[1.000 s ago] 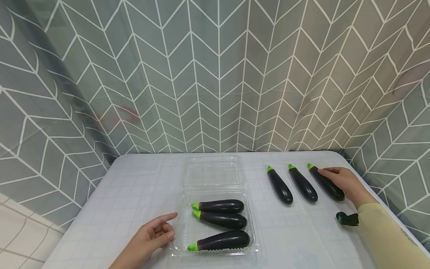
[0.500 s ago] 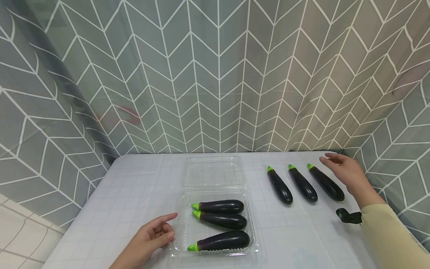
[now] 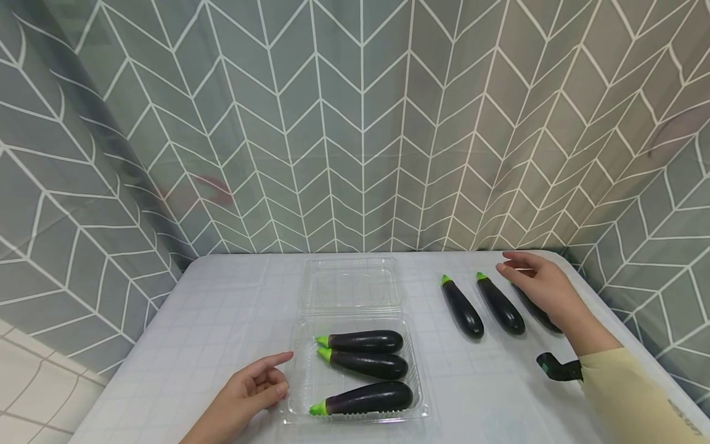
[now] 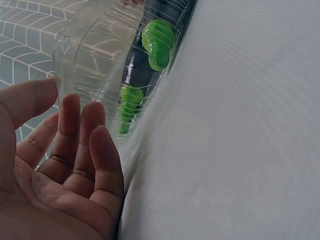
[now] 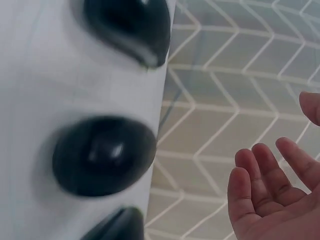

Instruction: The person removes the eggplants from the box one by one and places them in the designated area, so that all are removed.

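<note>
Three dark purple eggplants lie on the table at the right of the head view: a left one (image 3: pixel 463 308), a middle one (image 3: pixel 501 305) and a right one (image 3: pixel 537 312), partly covered. Above the right one hovers my right hand (image 3: pixel 540 288), its fingers loosely bent and holding nothing. A hinged clear plastic container (image 3: pixel 302 385) holds three more eggplants (image 3: pixel 368 398) with green stem ends pointing left. At its left side rests my left hand (image 3: pixel 249 385), fingers relaxed. The left wrist view shows fingertips (image 4: pixel 70 102) right at the container's wall (image 4: pixel 92 65).
The container's transparent lid (image 3: pixel 352 285) lies folded back toward the far table edge. White cloth covers the table (image 3: pixel 233 308). A patterned grey curtain (image 3: pixel 360 154) surrounds its back and sides. A black wrist-camera mount (image 3: pixel 557 368) sticks out from the right sleeve.
My right hand was touching the right eggplant, rose off it to the right, then moved left above it. The eggplants stay where they were. My left hand has not moved.
</note>
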Motion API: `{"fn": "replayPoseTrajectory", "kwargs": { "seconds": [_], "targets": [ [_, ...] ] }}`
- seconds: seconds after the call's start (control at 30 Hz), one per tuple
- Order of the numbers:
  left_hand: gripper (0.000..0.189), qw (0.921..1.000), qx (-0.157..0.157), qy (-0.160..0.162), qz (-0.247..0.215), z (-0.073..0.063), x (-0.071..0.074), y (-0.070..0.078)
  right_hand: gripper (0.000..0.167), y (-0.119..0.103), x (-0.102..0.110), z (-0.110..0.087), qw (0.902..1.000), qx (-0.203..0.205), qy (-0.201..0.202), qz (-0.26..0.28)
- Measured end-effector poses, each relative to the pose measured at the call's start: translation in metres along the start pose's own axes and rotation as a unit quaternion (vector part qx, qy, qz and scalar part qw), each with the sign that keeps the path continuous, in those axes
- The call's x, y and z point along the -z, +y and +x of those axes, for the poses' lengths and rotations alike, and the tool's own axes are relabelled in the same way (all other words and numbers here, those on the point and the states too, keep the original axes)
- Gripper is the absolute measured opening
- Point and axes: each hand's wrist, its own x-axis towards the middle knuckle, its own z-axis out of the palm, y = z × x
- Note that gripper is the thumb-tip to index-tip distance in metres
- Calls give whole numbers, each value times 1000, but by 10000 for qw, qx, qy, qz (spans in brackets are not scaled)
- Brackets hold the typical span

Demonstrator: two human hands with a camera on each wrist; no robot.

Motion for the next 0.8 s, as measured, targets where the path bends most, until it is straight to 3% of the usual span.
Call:
{"fn": "replayPoseTrajectory", "kwargs": {
  "seconds": [0.4,0.8],
  "targets": [
    [57,10000,64,6,-61,1,1,-1,66,-42,-23,-14,9967,497,-592,263],
    [57,10000,25,-11,-80,1,1,-2,56,-81,-48,-28,9866,887,-1113,795]
  ]
}}
